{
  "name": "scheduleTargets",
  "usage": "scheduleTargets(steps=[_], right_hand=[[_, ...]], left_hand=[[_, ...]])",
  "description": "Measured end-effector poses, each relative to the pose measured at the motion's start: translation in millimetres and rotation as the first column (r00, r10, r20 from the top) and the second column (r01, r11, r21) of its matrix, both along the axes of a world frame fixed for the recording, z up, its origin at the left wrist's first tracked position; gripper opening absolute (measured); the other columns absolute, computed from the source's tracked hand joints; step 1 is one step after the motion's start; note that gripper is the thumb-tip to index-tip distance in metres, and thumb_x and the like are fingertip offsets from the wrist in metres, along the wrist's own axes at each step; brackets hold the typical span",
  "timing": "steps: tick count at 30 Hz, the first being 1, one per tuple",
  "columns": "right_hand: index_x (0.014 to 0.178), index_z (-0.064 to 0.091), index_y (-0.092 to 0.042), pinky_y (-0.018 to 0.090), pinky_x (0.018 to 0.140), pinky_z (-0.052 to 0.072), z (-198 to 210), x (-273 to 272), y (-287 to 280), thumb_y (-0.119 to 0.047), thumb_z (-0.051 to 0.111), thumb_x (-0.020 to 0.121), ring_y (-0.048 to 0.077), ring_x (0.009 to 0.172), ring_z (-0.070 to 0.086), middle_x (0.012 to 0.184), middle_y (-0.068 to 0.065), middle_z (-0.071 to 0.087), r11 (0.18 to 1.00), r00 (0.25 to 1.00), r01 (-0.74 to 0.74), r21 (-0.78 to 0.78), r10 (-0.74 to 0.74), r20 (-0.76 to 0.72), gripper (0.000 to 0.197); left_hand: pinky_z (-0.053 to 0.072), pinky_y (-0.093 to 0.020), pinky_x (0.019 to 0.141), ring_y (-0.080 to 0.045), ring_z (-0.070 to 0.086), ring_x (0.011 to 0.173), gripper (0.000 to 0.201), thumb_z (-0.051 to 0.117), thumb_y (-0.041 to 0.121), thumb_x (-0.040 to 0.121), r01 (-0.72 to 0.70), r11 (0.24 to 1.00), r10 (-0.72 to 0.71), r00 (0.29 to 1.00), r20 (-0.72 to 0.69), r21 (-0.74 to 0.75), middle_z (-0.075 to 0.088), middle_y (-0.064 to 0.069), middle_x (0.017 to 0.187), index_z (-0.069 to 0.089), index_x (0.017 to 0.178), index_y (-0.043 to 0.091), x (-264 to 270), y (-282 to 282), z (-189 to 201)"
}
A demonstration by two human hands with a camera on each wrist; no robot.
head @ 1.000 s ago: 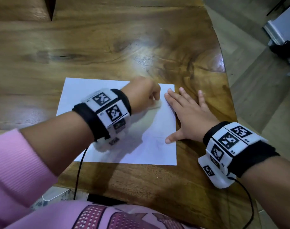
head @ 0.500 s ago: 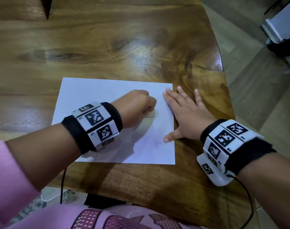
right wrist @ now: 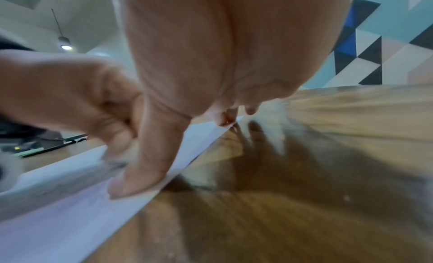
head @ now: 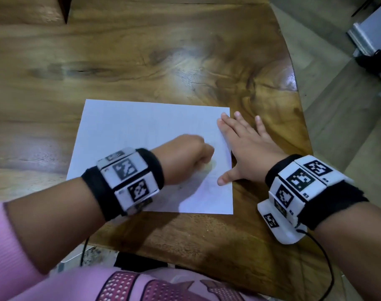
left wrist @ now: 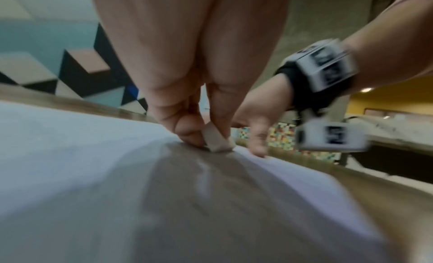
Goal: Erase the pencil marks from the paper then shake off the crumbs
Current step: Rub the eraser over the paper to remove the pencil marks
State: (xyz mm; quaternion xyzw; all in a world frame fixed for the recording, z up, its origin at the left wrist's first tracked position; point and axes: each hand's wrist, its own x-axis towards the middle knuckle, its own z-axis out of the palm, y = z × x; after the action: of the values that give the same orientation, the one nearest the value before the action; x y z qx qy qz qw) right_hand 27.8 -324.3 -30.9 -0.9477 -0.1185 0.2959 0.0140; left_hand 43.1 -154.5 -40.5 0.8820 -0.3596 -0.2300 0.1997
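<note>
Paper first: one white rectangular sheet of paper (head: pixel 141 127) lies flat on the glossy brown wooden table (head: pixel 163 51). Left hand (head: pixel 183 157), curled, pinches one small whitish block eraser (left wrist: pixel 214 141) against the sheet. Right hand (head: pixel 248 146) lies flat, fingers spread, thumb and forefinger pressing the sheet's right edge.

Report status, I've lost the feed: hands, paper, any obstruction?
Left hand pinching small white eraser on white paper sheet. Right hand flat, pressing sheet's right edge on wooden table. No obstruction seen.
</note>
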Motion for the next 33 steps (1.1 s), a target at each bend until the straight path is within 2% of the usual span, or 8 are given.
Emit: scheduleTargets(steps=[3, 5, 10, 16, 20, 22, 28, 33], right_hand=[[0.147, -0.017, -0.018, 0.044, 0.114, -0.018, 0, -1, 0, -0.066, 0.069, 0.061, 0.013, 0.141, -0.027, 0.155, -0.007, -0.024, 1.0, 1.0, 0.003, 0.018, -0.003, -0.002, 0.131], [0.147, -0.018, -0.018, 0.043, 0.114, -0.018, -1, 0, 0, -0.065, 0.07, 0.061, 0.013, 0.141, -0.027, 0.155, -0.007, -0.025, 0.999, 1.0, 0.003, 0.032, -0.003, -0.007, 0.132], [0.147, -0.018, -0.019, 0.04, 0.115, -0.016, -1, 0, -1, -0.062, 0.072, 0.061, 0.011, 0.141, -0.026, 0.154, -0.009, -0.027, 0.998, 0.999, 0.026, 0.064, -0.024, -0.04, 0.132], [0.147, -0.018, -0.02, 0.041, 0.117, -0.011, -1, 0, -2, -0.059, 0.074, 0.061, 0.011, 0.14, -0.027, 0.153, -0.01, -0.027, 0.995, 0.998, 0.045, 0.092, -0.04, -0.057, 0.132], [0.147, -0.019, -0.02, 0.04, 0.118, -0.01, -2, 0, -2, -0.058, 0.075, 0.062, 0.012, 0.14, -0.027, 0.153, -0.01, -0.028, 0.994, 0.997, 0.048, 0.103, -0.042, -0.06, 0.131], [0.147, -0.019, -0.02, 0.04, 0.118, -0.01, -2, 0, -2, -0.058, 0.075, 0.062, 0.011, 0.14, -0.027, 0.153, -0.011, -0.028, 0.993, 0.997, 0.049, 0.103, -0.043, -0.062, 0.132], [0.147, -0.018, -0.02, 0.04, 0.118, -0.009, -3, 0, -3, -0.058, 0.075, 0.062, 0.011, 0.141, -0.026, 0.154, -0.01, -0.027, 0.992, 0.998, 0.047, 0.113, -0.042, -0.053, 0.132], [0.147, -0.017, -0.02, 0.039, 0.118, -0.01, -2, 0, -3, -0.058, 0.075, 0.061, 0.012, 0.141, -0.025, 0.154, -0.01, -0.025, 0.992, 0.998, 0.049, 0.119, -0.043, -0.046, 0.132]], left_hand=[[0.046, -0.034, 0.07, -0.023, 0.056, 0.075, 0.012, 0.054, 0.013, 0.082, 0.126, 0.992, -0.126, 0.982, -0.138, -0.014, 0.058, -0.005, 0.08, 0.059, 0.071, 0.013, -27, 21, 2], [0.046, -0.032, 0.072, -0.022, 0.057, 0.078, 0.01, 0.055, 0.013, 0.08, 0.109, 0.994, -0.11, 0.988, -0.111, -0.011, 0.06, -0.004, 0.081, 0.061, 0.072, 0.015, -18, 22, 3], [0.026, -0.024, 0.062, -0.02, 0.046, 0.075, 0.005, 0.055, 0.01, 0.081, -0.053, 0.998, 0.053, 0.998, 0.029, 0.019, 0.049, -0.001, 0.078, 0.06, 0.081, 0.011, 17, -2, 5], [0.047, -0.037, 0.069, -0.021, 0.055, 0.075, 0.009, 0.056, 0.011, 0.08, 0.168, 0.985, -0.164, 0.978, -0.128, 0.023, 0.056, -0.002, 0.081, 0.06, 0.073, 0.014, -29, 28, -1], [0.03, -0.023, 0.063, -0.018, 0.047, 0.072, 0.007, 0.058, 0.007, 0.078, 0.002, 0.999, -0.002, 1.0, 0.02, -0.032, 0.049, 0.001, 0.076, 0.063, 0.076, 0.011, 4, 19, 1], [0.031, -0.025, 0.063, -0.02, 0.049, 0.072, 0.006, 0.058, 0.007, 0.078, -0.065, 0.997, 0.068, 0.996, 0.062, -0.053, 0.051, -0.002, 0.076, 0.062, 0.073, 0.01, 12, 17, -1], [0.049, -0.033, 0.072, -0.02, 0.058, 0.076, 0.009, 0.06, 0.013, 0.081, 0.139, 0.986, -0.119, 0.972, -0.204, 0.089, 0.062, -0.002, 0.08, 0.062, 0.073, 0.015, -17, 35, 3], [0.036, -0.029, 0.071, -0.024, 0.052, 0.079, 0.006, 0.055, 0.012, 0.083, -0.07, 0.998, 0.07, 0.996, 0.052, 0.005, 0.056, -0.007, 0.083, 0.061, 0.083, 0.011, 11, -2, 7]])
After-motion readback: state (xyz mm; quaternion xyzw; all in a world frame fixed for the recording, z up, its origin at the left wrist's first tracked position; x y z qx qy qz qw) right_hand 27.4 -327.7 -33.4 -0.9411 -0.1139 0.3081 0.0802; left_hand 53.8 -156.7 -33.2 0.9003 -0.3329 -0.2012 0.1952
